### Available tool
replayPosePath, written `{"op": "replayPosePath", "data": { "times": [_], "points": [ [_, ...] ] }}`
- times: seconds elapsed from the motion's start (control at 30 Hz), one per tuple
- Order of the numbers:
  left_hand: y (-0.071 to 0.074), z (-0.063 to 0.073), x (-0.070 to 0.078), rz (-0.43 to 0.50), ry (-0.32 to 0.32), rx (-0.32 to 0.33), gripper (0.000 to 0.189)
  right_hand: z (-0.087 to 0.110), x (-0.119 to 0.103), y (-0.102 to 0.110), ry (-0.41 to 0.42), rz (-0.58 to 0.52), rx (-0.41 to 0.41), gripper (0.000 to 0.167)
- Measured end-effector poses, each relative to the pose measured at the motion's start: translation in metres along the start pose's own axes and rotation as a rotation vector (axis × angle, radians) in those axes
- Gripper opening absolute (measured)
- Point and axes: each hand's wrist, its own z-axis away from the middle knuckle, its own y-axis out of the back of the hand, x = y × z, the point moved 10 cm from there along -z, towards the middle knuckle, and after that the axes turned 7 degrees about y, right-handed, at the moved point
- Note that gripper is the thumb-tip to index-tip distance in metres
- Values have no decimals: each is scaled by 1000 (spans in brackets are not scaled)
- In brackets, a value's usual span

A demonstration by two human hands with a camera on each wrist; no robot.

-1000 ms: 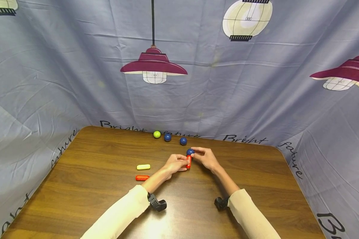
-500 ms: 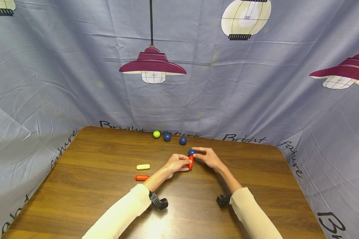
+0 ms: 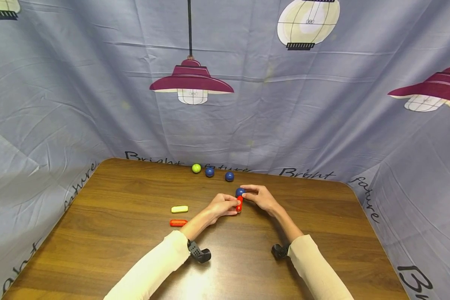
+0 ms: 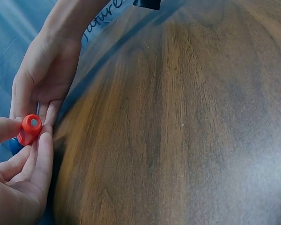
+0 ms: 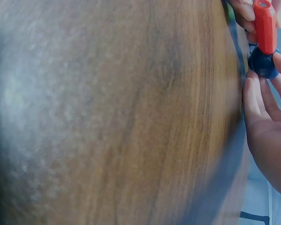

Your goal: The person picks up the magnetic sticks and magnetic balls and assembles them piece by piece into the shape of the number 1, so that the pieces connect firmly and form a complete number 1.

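My left hand (image 3: 222,205) pinches a short red rod (image 3: 239,204) between thumb and fingers. A small hole shows in the rod's near end (image 4: 33,123) in the left wrist view. My right hand (image 3: 260,197) holds a dark blue ball (image 3: 240,191) in its fingertips, just beyond the rod. In the right wrist view the ball (image 5: 262,64) touches the far end of the red rod (image 5: 266,30). Whether the two are fixed together cannot be told.
A yellow rod (image 3: 179,209) and a second red rod (image 3: 178,223) lie left of my left forearm on the wooden table (image 3: 127,258). Along the back edge sit a lime-green ball (image 3: 196,168) and two blue balls (image 3: 209,172). A printed curtain (image 3: 247,125) encloses the table.
Both hands, with the rod and ball, shifted slightly right in the first half second. Since then they have stayed almost still, the rod's near end tipping a little.
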Motion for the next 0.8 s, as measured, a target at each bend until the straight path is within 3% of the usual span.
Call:
{"op": "replayPosePath", "data": {
  "times": [0.2, 0.53, 0.8],
  "points": [
    [0, 1, 1, 15, 0, 6, 21, -6, 21, 5, 1, 14, 31, 38],
    [3, -1, 2, -43, -5, 47, 23, -8, 20, 6, 11, 98, 23, 38],
    [18, -2, 11, -49, -62, 117, 23, -11, 22, 17, 42, 173, 50, 37]
  ]
}}
